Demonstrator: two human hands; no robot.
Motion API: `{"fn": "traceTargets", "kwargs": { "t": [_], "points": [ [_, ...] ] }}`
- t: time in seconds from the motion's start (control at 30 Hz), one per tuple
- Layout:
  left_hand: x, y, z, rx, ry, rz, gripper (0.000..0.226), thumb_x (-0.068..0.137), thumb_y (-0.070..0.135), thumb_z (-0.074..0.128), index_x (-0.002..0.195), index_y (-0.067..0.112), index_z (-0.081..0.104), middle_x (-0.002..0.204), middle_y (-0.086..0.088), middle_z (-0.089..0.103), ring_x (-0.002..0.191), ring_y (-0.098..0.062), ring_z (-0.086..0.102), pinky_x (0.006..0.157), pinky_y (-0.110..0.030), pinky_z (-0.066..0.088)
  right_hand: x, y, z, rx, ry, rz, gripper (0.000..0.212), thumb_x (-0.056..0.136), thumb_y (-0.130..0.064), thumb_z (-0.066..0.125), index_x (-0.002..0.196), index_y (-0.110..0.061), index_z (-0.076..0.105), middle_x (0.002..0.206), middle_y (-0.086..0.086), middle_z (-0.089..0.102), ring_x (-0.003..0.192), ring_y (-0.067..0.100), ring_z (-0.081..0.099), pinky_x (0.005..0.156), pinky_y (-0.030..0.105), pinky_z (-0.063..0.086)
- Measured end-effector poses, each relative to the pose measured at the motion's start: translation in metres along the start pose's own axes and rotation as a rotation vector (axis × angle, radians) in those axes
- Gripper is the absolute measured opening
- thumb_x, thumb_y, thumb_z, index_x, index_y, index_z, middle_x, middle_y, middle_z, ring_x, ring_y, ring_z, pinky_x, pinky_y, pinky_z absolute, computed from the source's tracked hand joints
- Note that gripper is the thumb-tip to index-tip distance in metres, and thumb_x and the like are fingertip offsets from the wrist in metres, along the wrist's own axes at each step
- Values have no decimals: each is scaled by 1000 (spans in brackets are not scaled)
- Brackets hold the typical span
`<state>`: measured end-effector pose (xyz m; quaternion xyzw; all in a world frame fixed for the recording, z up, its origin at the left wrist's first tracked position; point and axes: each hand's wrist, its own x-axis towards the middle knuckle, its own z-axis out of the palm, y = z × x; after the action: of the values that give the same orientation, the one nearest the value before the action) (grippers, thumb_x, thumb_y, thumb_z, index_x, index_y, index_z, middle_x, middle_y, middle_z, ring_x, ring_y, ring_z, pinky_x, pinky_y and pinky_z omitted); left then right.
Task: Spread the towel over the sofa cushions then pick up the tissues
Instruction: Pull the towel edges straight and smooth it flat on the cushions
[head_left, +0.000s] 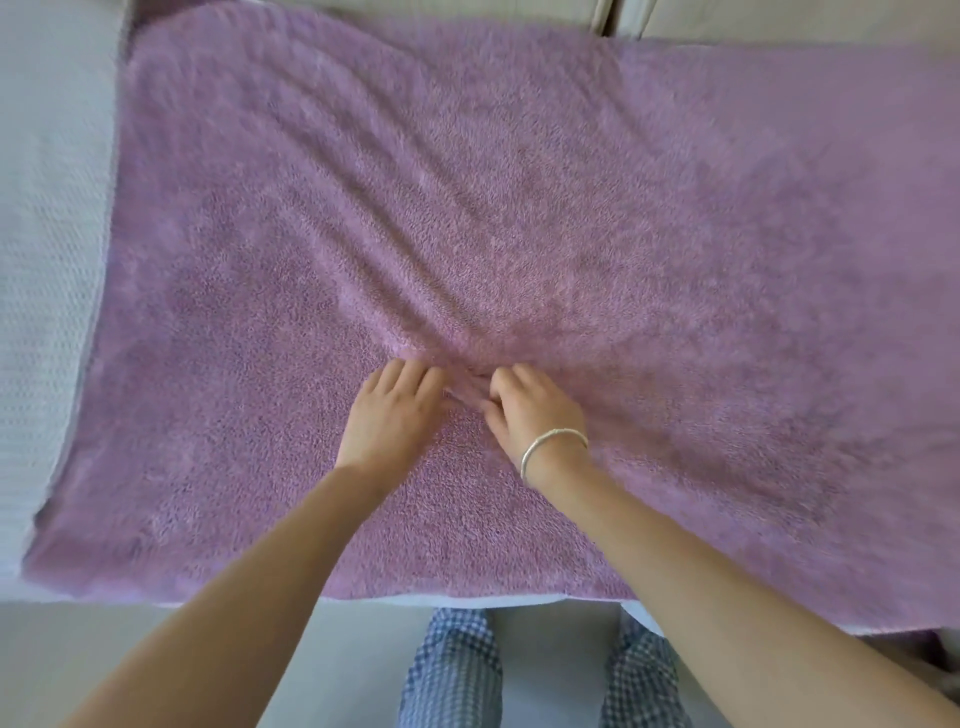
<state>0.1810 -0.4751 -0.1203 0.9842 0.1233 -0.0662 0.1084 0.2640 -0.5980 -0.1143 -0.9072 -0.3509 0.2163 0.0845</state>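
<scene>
A fluffy lilac towel (519, 208) lies spread across the sofa seat, with creases fanning out from a bunched spot near its front middle. My left hand (389, 415) rests palm down on it, its fingertips dug into that bunch. My right hand (530, 410), with a silver bangle on the wrist, is just to the right, its fingers curled into the same fold. The two hands almost touch. No tissues are in view.
A white textured cover (47, 234) lies over the sofa to the left of the towel. The beige backrest cushions (779, 21) run along the top edge. Below the seat's front edge are the pale floor (104, 649) and my legs in checked trousers (452, 675).
</scene>
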Motion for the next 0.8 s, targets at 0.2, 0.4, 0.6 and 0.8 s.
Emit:
{"fn": "traceTargets", "kwargs": {
  "t": [0.2,0.4,0.6,0.8],
  "points": [
    [-45,-24,11,38,-106,-141,25,65,20,82,73,7,63,73,-11,62,65,-30,61,55,-36,51,-13,-43,22,-210,-100,-43,25,63,-30,80,79,-14,69,82,1,69,83,17,66,66,21,53],
    [-50,-33,14,67,-149,-89,16,88,25,57,89,9,58,94,-8,59,89,-28,56,76,-37,45,-12,-52,41,-190,-186,-49,23,95,-8,38,114,-4,50,122,12,53,120,25,42,97,35,40],
    [-74,-38,7,58,-3,-75,33,81,31,36,66,14,60,68,-2,61,61,-22,60,56,-27,50,-30,-66,40,-174,-79,-33,18,93,-14,47,108,-6,53,115,11,56,112,25,50,84,35,47],
    [-127,-67,18,86,-22,-11,36,77,37,40,80,13,67,76,-4,66,64,-23,63,55,-28,51,-63,-95,48,-128,-58,-175,39,40,-27,93,61,-10,65,62,6,66,54,22,65,41,19,49]
  ]
}}
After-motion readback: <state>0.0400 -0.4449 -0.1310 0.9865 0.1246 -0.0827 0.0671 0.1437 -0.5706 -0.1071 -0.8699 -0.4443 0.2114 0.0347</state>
